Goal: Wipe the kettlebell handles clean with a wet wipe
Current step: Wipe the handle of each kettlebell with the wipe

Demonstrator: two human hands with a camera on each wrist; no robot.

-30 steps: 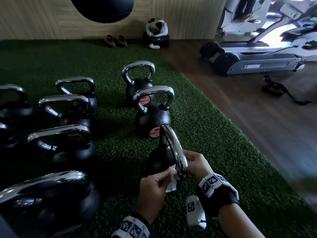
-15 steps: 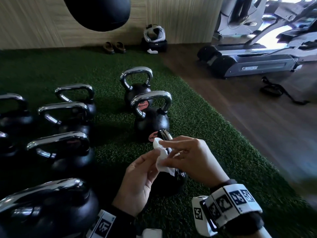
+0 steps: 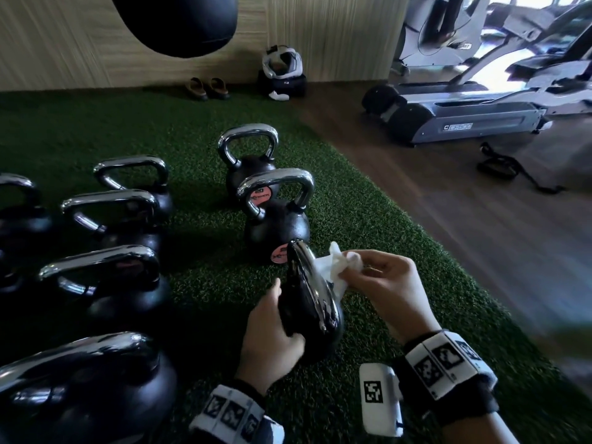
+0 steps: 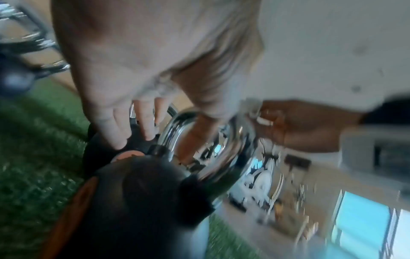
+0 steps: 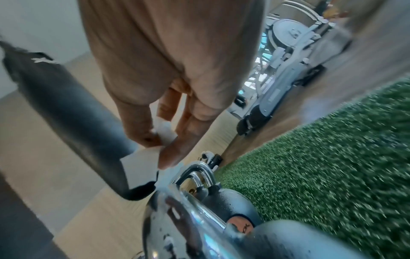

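Observation:
The nearest kettlebell (image 3: 320,334) has a black body and a chrome handle (image 3: 312,283) seen edge-on; it stands on green turf. My left hand (image 3: 272,334) rests on the left side of its body. In the left wrist view its fingers (image 4: 119,133) lie straight against the black body beside the chrome handle (image 4: 210,140). My right hand (image 3: 384,283) pinches a crumpled white wet wipe (image 3: 336,267), just right of the handle's top. The right wrist view shows thumb and fingers closed on the wipe (image 5: 165,133) above the handle (image 5: 177,219).
Two more kettlebells (image 3: 275,225) stand just beyond, and several others (image 3: 112,283) line the left on the turf (image 3: 384,363). A black punching bag (image 3: 179,24) hangs above. A treadmill (image 3: 464,120) and a black strap (image 3: 503,166) sit on the wooden floor at right.
My left hand has let go of the wipe and dropped onto the kettlebell's body. My right hand has carried the wipe off the handle's top to its right side.

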